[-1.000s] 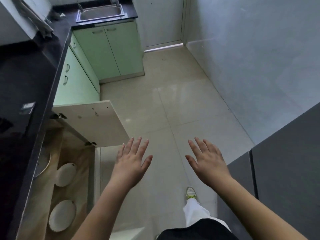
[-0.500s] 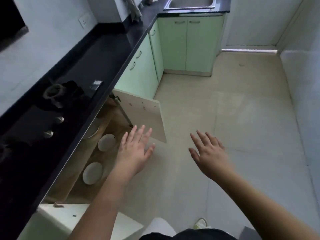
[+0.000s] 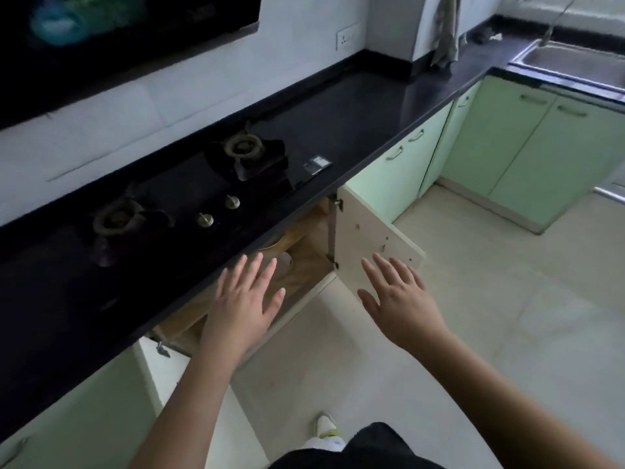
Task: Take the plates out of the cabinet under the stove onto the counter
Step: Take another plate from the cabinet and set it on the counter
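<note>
The plates (image 3: 282, 247) sit inside the open cabinet (image 3: 304, 265) under the stove (image 3: 189, 198), and only slivers of pale, rounded rim show below the edge of the black counter (image 3: 355, 120); how many there are, or whether they are stacked, cannot be told from here. None has reached the counter yet. The left hand (image 3: 241, 301) hovers just in front of the cabinet opening with its fingers spread wide and holding nothing. The right hand (image 3: 400, 304) is equally splayed and empty, in front of the lower corner of the open door (image 3: 372, 238), which juts out to the right. The likely trouble comes from reaching in half blind: the counter overhang hides the shelf, so a plate could be gripped by a thin edge and slip, or knock the underside of the counter on the way up. The open door could also catch a forearm.
</note>
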Tool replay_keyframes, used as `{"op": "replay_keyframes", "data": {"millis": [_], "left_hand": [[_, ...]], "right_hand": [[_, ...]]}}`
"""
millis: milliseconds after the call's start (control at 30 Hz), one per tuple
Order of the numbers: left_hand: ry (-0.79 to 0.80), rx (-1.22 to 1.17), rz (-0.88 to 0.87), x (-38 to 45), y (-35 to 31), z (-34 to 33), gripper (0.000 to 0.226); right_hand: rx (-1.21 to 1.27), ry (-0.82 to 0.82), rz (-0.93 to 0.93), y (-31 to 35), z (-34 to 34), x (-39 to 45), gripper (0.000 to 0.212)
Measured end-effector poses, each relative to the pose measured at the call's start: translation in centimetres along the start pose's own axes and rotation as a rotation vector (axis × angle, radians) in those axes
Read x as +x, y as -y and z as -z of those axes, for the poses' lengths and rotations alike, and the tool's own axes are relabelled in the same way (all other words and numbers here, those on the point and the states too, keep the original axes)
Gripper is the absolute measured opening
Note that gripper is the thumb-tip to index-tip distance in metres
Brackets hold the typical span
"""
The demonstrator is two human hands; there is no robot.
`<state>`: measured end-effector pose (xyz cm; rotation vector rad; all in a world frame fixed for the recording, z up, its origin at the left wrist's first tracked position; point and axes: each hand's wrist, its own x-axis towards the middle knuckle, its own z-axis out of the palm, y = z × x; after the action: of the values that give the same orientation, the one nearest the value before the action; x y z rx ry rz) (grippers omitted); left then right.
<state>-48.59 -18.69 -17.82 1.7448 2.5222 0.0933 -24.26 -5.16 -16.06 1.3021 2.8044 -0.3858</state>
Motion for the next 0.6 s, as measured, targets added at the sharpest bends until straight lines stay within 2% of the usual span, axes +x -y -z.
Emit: {"op": "replay_keyframes", "data": {"millis": [367,600], "left_hand": [[-0.020,-0.034,0.140,5.3,4.8,-0.9,0.071],[-0.025,-0.180,0.255,8.1,1.9,-3.3,0.070]], "right_hand": [[-0.058,-0.007,0.233,3.4,-0.7,11.2,0.063],[-0.052,0.024,0.423,2.7,-1.8,18.4,0.059]]}}
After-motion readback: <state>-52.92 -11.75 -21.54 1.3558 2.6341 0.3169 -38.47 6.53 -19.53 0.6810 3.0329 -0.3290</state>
